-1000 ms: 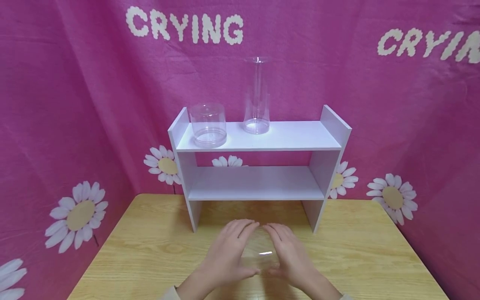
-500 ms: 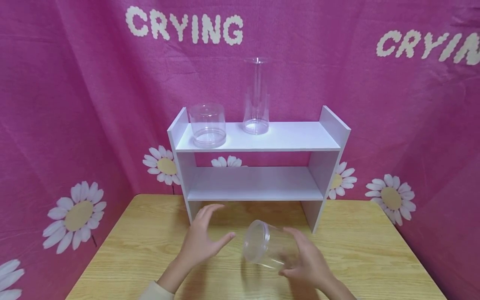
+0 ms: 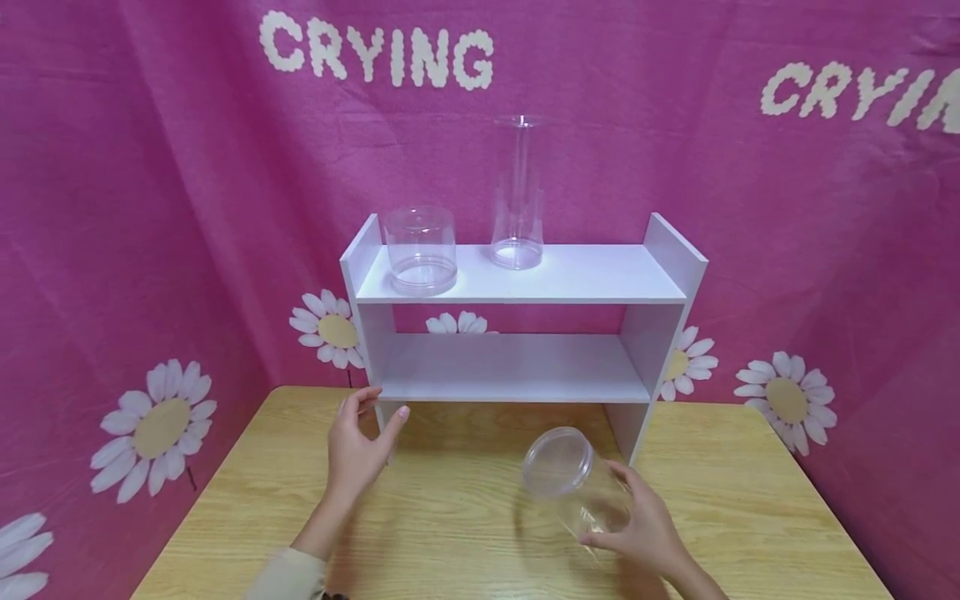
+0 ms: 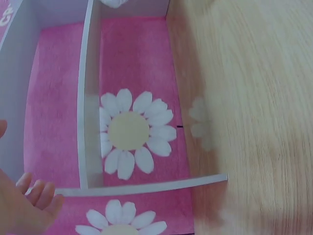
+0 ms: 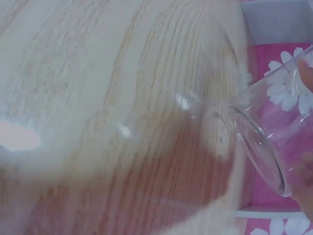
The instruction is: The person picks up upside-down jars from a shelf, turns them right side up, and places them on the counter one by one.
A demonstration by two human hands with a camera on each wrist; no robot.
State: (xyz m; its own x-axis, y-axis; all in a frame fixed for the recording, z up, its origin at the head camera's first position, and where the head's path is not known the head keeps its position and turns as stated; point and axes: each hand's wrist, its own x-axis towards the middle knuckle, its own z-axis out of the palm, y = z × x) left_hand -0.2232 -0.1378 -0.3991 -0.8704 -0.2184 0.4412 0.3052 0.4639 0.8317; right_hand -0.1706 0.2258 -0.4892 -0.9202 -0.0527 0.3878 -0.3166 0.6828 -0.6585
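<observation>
Wooden tabletop [image 3: 442,525], clear jar [image 3: 576,487] tilted between gripping right fingers [image 3: 626,476], left fingers [image 3: 363,399] spread near shelf [image 3: 517,381].

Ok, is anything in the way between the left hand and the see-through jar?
No, nothing I can see: between the left hand and the clear jar there's just open space over the wooden table. The right hand holds the jar from the other side.

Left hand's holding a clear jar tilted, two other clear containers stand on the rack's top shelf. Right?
Wrong hand: the head view shows the right hand holding the clear jar tilted; the left hand holds no jar. The rest stands: the wide container and tall container are on the top shelf.
</observation>
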